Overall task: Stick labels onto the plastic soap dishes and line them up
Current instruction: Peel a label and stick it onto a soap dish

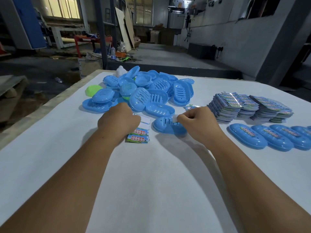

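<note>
Two bare hands are stretched out over a white-covered worktop [151, 182]. Furthest to the left of the left grip, a lime-green rounded plastic dish [92, 90] is seen at the edge of a heap of sky-blue oval plastic soap dishes with slotted bases [148, 91], which is piled just beyond both grips. The left hand [118, 120] is held knuckles-up with its fingers curled down onto a small sheet of printed labels with red lettering on blue and green [139, 133]; the sheet is pressed under the fingertips, though whether it is pinched cannot be told, since the fingertips are hidden. Between the two grips, one sky-blue oval soap dish [165, 126] is laid upside down on the worktop. The right hand [196, 123] is closed, and a small pale label piece [175, 118] is pinched between thumb and forefinger directly above that dish. Just beyond the right grip, a loose label scrap [189, 107] is seen. Further right, tall stacks of printed label sheets [249, 108] are set, and nearer than those, a row of labelled sky-blue soap dishes [272, 137] is lined up, side touching side.
</note>
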### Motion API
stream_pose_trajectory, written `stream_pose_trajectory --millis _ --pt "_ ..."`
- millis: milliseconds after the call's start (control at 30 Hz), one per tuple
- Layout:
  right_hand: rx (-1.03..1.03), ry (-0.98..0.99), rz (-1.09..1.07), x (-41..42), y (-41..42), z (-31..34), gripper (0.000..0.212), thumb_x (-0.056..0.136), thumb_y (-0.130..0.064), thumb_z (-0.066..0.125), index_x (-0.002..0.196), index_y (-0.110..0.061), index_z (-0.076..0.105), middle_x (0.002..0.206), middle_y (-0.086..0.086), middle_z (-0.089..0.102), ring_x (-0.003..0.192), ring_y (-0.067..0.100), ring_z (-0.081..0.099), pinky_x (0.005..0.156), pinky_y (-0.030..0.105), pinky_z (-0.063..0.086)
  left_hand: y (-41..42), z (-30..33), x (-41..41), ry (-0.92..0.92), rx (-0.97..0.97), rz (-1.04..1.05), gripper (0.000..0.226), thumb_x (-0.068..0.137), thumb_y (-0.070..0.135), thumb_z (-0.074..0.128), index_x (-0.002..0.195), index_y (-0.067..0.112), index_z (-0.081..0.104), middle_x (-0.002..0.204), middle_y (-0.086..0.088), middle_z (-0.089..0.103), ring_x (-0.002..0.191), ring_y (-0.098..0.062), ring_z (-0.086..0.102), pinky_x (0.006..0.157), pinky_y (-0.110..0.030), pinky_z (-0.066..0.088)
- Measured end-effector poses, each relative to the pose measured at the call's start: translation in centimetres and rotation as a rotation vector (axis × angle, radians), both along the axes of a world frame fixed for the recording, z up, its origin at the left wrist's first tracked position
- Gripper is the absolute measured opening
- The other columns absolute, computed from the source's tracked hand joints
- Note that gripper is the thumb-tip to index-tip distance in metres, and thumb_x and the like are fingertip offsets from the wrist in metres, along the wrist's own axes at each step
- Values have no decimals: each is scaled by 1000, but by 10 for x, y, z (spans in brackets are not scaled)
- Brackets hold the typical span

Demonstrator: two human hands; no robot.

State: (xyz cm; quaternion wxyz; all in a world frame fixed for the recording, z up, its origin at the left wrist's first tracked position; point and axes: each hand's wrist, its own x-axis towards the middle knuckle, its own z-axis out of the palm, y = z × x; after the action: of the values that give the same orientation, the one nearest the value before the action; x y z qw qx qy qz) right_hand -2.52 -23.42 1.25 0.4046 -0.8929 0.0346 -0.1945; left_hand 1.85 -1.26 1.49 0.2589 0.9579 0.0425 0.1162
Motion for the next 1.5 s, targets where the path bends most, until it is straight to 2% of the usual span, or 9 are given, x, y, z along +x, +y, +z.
stream_pose_trajectory --millis 167,300,367,433,533,633,1133,1300,1500 --pt "-27 -14 18 -4 5 1 43 83 -26 66 57 -3 39 57 3 28 54 12 21 49 28 22 3 1 -3 57 244 9 21 83 36 60 93 18 56 87 -1 59 83 -25 56 56 -30 34" --pt "-12 -30 26 -4 7 3 35 82 -30 66 68 2 61 67 19 51 58 12 36 57 30 35 4 2 -7 7 349 57 27 84 42 62 94 20 53 73 3 43 80 -24 50 52 -31 27" --pt "3 -44 21 -5 8 3 31 81 -31 66 70 -2 65 69 15 59 56 11 41 59 30 39 2 3 -7 -18 349 58 28 84 44 62 98 20 56 79 2 50 83 -25 53 57 -31 34" --pt "14 -63 13 -5 8 3 27 80 -29 64 67 -5 65 58 5 56 53 8 42 57 28 40 -3 6 -8 -82 193 9 20 83 42 64 94 25 62 88 3 62 87 -24 59 66 -31 43" --pt "23 -102 7 -5 11 2 24 79 -29 66 64 -10 65 55 -2 57 49 4 43 54 25 40 -21 10 -15 -136 -299 -241 11 80 32 70 73 24 69 65 12 66 70 -8 62 59 -24 46" --pt "11 -134 24 -4 14 1 23 78 -33 70 60 -19 66 50 -15 57 48 2 47 50 18 37 -38 9 -28 -99 -582 -481 14 79 31 74 72 19 74 73 -7 71 64 -8 58 61 -29 49" --pt "47 -143 52 -4 16 0 24 74 -34 69 54 -23 61 47 -17 55 45 2 46 44 11 33 -45 -1 -24 -48 -633 -472 13 89 29 73 76 25 76 83 -6 75 66 -13 62 62 -35 55" --pt "4 -192 154 -3 13 -1 22 91 -27 70 72 -18 75 52 -20 57 49 2 47 49 11 35 -40 0 -22 -52 -689 -464 9 86 32 76 79 26 77 81 7 76 81 -10 71 68 -15 53" --pt "-17 -189 116 0 13 -1 16 93 -28 70 83 -22 80 57 -28 61 52 -1 53 51 11 35 -39 1 -22 -73 -762 -488 9 83 32 81 81 24 79 79 8 77 81 -5 72 79 -19 56"
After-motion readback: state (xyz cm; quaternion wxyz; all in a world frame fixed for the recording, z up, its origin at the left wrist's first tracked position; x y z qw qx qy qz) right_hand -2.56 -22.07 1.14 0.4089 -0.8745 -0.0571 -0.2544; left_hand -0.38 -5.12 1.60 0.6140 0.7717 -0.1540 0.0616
